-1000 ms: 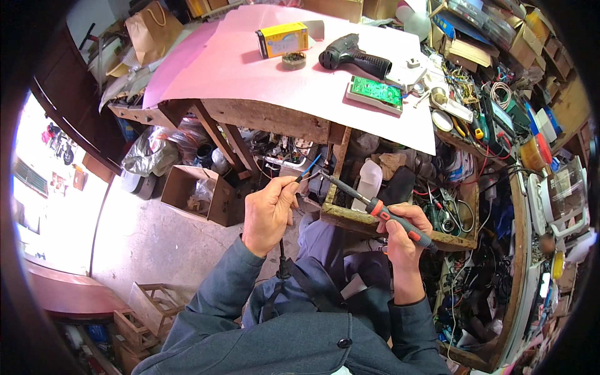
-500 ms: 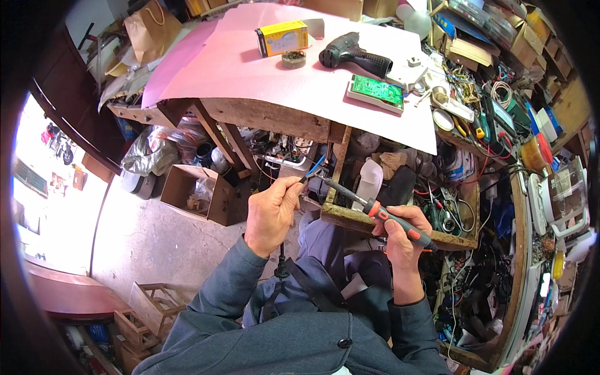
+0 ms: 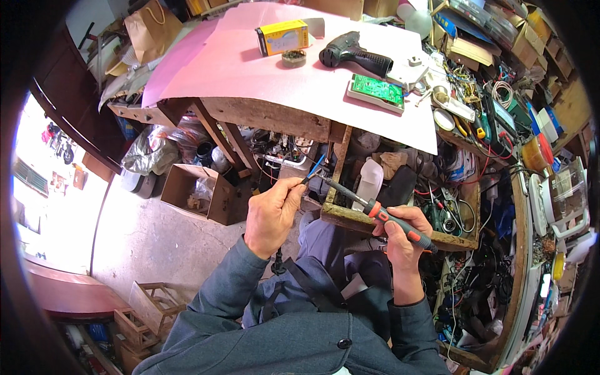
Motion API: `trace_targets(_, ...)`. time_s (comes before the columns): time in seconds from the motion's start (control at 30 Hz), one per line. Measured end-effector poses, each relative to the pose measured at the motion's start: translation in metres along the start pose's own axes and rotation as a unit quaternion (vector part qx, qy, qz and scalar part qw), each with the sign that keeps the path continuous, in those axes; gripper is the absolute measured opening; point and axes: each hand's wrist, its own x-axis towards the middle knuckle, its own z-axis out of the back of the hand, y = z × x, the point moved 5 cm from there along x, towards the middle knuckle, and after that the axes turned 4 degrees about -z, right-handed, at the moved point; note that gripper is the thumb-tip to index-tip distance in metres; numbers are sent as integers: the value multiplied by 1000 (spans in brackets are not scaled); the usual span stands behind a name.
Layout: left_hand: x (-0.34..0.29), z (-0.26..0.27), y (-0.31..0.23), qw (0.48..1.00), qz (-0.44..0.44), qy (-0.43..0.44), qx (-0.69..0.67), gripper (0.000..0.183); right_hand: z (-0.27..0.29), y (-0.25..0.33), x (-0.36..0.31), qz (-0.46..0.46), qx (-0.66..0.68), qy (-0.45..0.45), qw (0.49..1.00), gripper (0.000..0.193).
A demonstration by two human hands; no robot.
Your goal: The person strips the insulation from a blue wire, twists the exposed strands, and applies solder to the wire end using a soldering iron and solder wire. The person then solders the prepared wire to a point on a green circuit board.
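My left hand (image 3: 272, 219) is closed in a pinch on a black cable, whose stripped end shows a blue wire (image 3: 317, 166) pointing up and away. Below my fist the black cable (image 3: 279, 257) hangs down in front of my lap. In my right hand (image 3: 405, 240) lies a soldering iron (image 3: 377, 211) with a grey and red handle, the fingers wrapped round its grip. Its metal shaft slants up to the left, and the tip is close to the wire end. Whether tip and wire touch is too small to tell.
A pink-covered table ahead bears a yellow box (image 3: 282, 39), a small round tin (image 3: 294, 59), a black cordless drill (image 3: 355, 57) and a green circuit board (image 3: 377, 92). An open wooden drawer (image 3: 350, 219) full of tools juts out just beyond the iron. A cardboard box (image 3: 215, 200) stands on the floor.
Both hands stay almost where they were. The wire end has shifted very slightly, and the cable below my left hand has swung a little to the left.
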Motion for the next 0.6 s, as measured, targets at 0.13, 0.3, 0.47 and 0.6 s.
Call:
trace_targets(0.13,-1,-1,1,1000,3,-2,-6,18,0,0,0,2,2,1,1000,23)
trace_targets(0.3,-1,-1,1,1000,8,-3,-9,19,1,-1,0,2,1,-3,1000,24)
trace_targets(0.47,-1,-1,0,1000,11,-5,-2,19,1,-1,0,5,-3,0,1000,23)
trace_targets(0.6,-1,-1,2,1000,16,-4,-6,19,0,0,0,2,-5,-4,1000,23)
